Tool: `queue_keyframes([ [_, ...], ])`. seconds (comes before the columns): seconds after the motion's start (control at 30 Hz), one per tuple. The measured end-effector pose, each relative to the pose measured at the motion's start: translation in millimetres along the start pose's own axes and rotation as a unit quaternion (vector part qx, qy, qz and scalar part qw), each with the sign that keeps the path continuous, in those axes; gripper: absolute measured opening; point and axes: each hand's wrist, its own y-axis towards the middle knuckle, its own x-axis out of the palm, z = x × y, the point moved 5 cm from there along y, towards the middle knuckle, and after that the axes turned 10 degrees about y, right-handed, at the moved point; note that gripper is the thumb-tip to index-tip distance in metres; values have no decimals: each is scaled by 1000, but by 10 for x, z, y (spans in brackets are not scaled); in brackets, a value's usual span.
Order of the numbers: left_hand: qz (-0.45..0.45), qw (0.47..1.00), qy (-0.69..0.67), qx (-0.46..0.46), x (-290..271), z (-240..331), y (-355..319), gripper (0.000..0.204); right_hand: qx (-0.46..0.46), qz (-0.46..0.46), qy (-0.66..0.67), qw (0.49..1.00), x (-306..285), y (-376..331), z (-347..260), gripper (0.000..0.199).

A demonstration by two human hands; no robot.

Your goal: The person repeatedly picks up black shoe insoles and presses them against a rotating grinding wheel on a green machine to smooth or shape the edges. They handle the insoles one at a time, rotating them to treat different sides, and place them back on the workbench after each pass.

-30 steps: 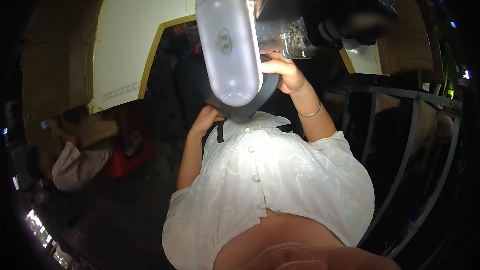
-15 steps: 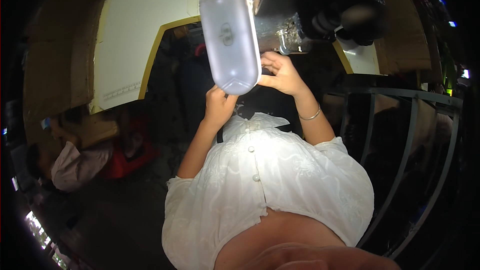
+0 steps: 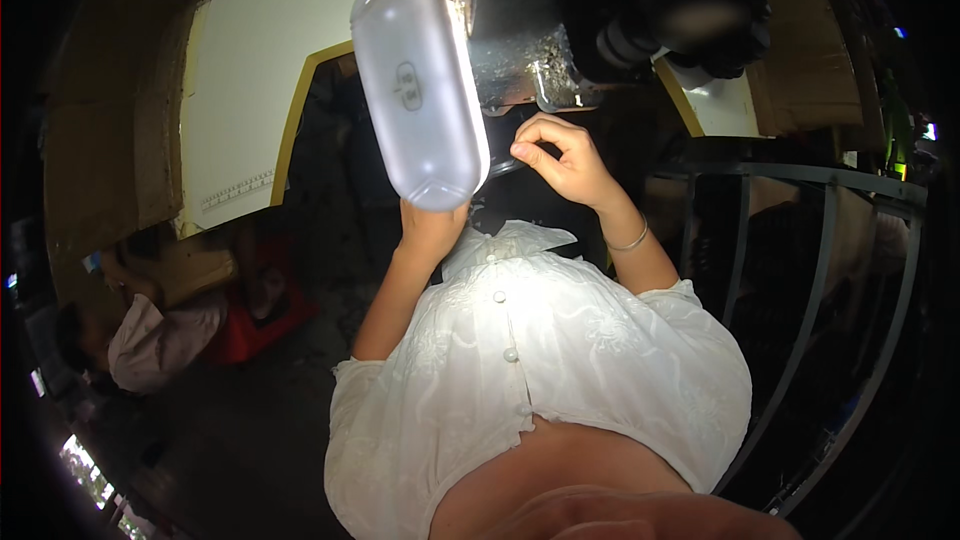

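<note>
- Frosted, translucent white plastic cover, long and rounded at both ends like a capsule, is held upright in front of the chest, just beside and partly overlapping the dark grey metal machine head at the top of the view.
- Compared with a second ago, the cover has been shifted a little to the left, and the dark band that lay beneath its lower end is no longer seen there.
- The left hand has been raised from chest level to the cover's lower end, which it now supports; its fingers are hidden behind the plastic, so their spread cannot be told.
- The right hand has been taken off the cover; its fingers are curled narrow, thumb pinched towards forefinger, just under the shiny metal bracket. Whether something small is pinched cannot be told.
- The cover is thus judged to be carried by the left hand alone, the right being freed for work at the bracket.
- Nothing is seen inside the cover; only a small oval mark shows on its wall.
- No bench is in view; a seated person is seen at the lower left.
</note>
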Motion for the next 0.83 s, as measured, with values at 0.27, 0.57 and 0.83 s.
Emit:
queue_keyframes([
  [0.27,-31,972,-225,-66,-151,91,77,25,121,109,47,985,-292,-60,436,27],
  [0.57,-14,978,-203,-53,-208,188,222,29,-5,-7,-30,1000,-144,-49,-133,20],
  [0.83,453,843,250,-149,-966,-1259,-169,48,-294,593,189,726,-2049,-711,-935,33],
])
